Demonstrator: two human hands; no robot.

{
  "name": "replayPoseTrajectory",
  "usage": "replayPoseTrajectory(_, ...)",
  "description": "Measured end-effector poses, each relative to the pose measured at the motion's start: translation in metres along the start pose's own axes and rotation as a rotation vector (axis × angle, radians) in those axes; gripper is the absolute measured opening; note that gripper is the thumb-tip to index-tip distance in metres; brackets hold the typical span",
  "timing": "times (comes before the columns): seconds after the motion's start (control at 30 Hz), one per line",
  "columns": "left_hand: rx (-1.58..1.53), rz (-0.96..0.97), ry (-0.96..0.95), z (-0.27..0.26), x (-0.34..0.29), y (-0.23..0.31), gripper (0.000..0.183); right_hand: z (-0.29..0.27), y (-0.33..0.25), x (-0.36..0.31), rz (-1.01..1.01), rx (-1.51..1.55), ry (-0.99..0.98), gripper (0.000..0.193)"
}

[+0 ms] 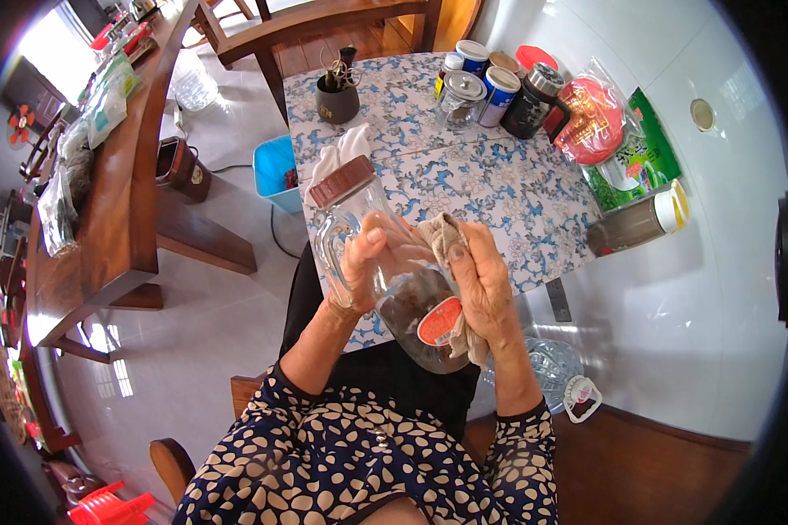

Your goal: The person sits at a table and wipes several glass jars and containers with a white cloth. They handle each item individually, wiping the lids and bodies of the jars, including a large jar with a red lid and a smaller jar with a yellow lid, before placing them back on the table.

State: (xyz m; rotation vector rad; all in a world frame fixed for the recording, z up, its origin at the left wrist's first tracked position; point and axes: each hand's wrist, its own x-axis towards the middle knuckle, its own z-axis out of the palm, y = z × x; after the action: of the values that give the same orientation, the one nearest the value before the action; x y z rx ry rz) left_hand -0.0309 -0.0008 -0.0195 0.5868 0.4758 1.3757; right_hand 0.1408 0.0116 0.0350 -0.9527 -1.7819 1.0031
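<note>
A large clear plastic jar [411, 289] with a brown screw lid [342, 181] and a side handle is tilted in front of me, lid toward the upper left. My left hand [368, 262] grips it near the handle, fingers showing through the clear wall. A red and white oval label [439, 322] sits on its lower side. In my right hand [484, 284] is a beige cloth [446, 234], bunched and pressed against the jar's right side. Beyond the lid, a white cloth [341, 150] lies at the table's left edge.
The blue-flowered table [411, 166] carries a dark pot [337, 101] holding scissors, several jars, a black thermos [534, 101], a red round package [589, 121] and a lying brown-filled jar [630, 226]. A blue bin [277, 171] stands left; a large water bottle [547, 367] is below right.
</note>
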Motion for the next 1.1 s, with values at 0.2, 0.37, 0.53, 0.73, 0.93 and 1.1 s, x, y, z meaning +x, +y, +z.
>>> replayPoseTrajectory(0.2,-0.032,0.025,0.045,-0.002,0.003,0.006,0.055,-0.008,-0.008,-0.02,-0.283,-0.188,-0.047,0.045)
replayPoseTrajectory(0.37,-0.086,0.034,0.034,-0.008,0.008,0.014,0.055,-0.014,-0.018,-0.047,-0.425,-0.333,-0.099,0.043)
replayPoseTrajectory(0.53,-0.113,0.077,0.016,-0.013,0.008,0.016,0.052,-0.004,-0.011,-0.058,-0.446,-0.332,0.025,0.037)
replayPoseTrajectory(0.73,-0.135,0.147,-0.053,-0.009,0.007,0.015,0.049,-0.009,0.013,-0.045,0.051,0.035,0.152,0.031)
replayPoseTrajectory(0.93,-0.104,0.182,-0.027,-0.002,0.002,0.017,0.049,-0.011,0.024,-0.034,0.558,0.718,0.131,0.031)
replayPoseTrajectory(1.1,-0.152,0.232,-0.038,-0.012,-0.001,0.018,0.054,-0.005,0.003,-0.049,0.108,-0.001,0.218,0.031)
